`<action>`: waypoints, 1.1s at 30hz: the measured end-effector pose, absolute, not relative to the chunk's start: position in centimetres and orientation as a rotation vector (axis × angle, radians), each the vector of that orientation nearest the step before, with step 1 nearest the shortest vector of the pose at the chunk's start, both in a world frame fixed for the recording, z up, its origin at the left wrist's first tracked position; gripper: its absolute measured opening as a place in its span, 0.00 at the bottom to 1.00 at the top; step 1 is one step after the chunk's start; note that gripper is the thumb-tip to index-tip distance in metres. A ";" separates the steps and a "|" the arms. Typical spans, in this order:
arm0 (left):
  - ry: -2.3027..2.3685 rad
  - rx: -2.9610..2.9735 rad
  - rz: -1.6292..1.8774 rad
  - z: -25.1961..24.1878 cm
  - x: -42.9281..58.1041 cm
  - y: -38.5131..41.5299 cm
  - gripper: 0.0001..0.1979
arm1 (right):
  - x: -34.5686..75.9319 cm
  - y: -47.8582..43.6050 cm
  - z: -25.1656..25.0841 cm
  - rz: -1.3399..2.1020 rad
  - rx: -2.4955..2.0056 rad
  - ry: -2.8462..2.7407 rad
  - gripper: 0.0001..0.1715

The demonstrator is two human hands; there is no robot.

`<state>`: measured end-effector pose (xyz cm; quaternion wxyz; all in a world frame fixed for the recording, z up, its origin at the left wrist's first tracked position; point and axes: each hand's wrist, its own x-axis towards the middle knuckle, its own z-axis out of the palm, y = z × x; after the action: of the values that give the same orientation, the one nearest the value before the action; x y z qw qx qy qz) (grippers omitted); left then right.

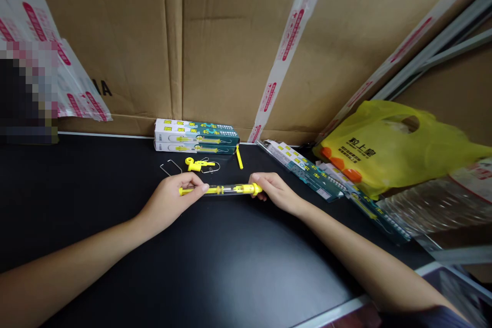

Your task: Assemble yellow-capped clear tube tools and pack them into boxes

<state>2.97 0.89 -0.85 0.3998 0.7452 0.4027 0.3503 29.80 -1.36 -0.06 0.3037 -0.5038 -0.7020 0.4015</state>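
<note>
A spring scale (230,189) with a clear tube and yellow inner parts lies level between my two hands, just above the black tabletop. Its left part is pinched by my left hand (177,196), thumb on top. My right hand (273,190) grips the yellow cap at the right end, fingers curled round and partly hidden. Behind it on the table are loose yellow plastic parts (196,165), a bent metal wire hook (171,166) and another wire hook (216,166). A thin yellow stick (239,158) leans near the boxes.
Stacked spring scale boxes (196,137) stand at the back edge; more boxes (303,170) lie to the right. Beyond are a yellow plastic bag (384,148) and a clear plastic bottle (426,205). A large taped cardboard box (230,61) walls off the back.
</note>
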 end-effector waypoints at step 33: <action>1.024 1.888 0.893 -0.7 3.0 0.8 0.12 | 29.8 -1.4 0.0 1.063 -1.345 -1.890 0.31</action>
<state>2.99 0.76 -0.66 0.3967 0.7451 0.4040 0.3526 29.85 -1.43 -0.01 0.2905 -0.5044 -0.7087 0.3987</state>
